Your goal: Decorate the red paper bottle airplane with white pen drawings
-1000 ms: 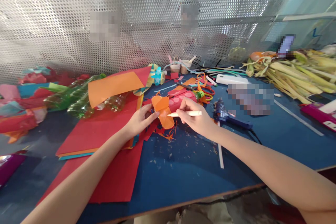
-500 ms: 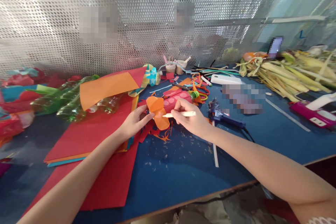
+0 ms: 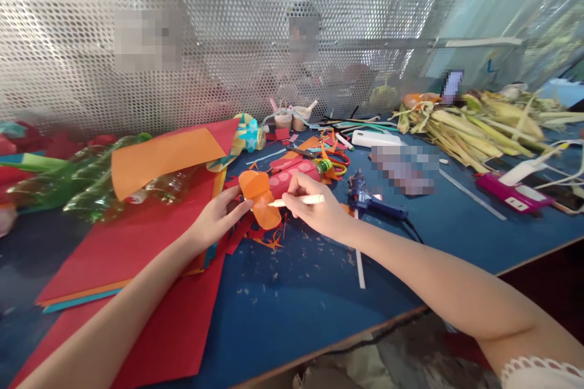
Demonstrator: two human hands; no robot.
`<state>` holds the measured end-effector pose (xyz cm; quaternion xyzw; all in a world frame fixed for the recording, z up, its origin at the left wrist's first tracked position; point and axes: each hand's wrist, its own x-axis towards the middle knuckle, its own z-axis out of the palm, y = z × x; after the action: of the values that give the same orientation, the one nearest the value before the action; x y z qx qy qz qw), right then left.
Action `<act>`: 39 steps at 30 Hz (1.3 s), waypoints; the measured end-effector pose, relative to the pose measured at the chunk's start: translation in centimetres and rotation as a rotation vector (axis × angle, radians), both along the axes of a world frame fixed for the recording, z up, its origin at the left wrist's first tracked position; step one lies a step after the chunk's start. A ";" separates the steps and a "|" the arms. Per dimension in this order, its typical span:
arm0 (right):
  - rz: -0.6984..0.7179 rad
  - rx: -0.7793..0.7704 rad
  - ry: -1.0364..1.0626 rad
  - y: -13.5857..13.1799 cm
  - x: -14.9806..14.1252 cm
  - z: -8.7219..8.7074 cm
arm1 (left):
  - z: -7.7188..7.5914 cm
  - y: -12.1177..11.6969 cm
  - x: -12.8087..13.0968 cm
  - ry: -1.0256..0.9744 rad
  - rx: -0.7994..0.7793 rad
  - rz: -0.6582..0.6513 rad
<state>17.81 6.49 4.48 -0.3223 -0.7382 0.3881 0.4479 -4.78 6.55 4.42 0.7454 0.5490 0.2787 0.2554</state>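
Observation:
My left hand [image 3: 218, 219] pinches the edge of an orange rounded paper piece [image 3: 261, 193], shaped like petals, with the thumb on its near side and the other fingers partly hidden. Behind it lies a bottle [image 3: 294, 173] wrapped in red paper with pink dots, its green neck pointing right; whether the petals are fixed to its base I cannot tell. My right hand [image 3: 314, 209] is closed around a white marker [image 3: 305, 199] in a writing grip. The marker's tip is at the middle of the orange piece. Red and orange scraps [image 3: 269, 238] lie just below.
Stacked coloured sheets [image 3: 137, 255] and green plastic bottles [image 3: 93, 194] lie left. On the right are a blue glue gun [image 3: 371, 197], a white strip [image 3: 360, 267], a blurred-out flat object, a magenta power strip [image 3: 515, 194] and corn husks [image 3: 469, 127]. Metal mesh [image 3: 255, 24] stands behind.
The camera has turned slightly right, so the whole scene sits further left in the picture. Both hands keep their grips, and the marker's tip stays at the orange piece.

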 end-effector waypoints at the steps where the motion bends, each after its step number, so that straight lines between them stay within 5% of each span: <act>1: -0.001 0.002 0.001 0.0 0.0 0.0 | -0.1 0.0 0.0 -0.006 0.001 0.002; 39: -0.026 0.014 -0.038 -0.1 0.1 0.1 | -0.3 0.0 -0.1 -0.014 0.042 0.012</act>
<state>17.96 6.43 4.59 -0.3362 -0.7448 0.3709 0.4412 -4.88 6.60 4.14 0.7452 0.5459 0.2970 0.2418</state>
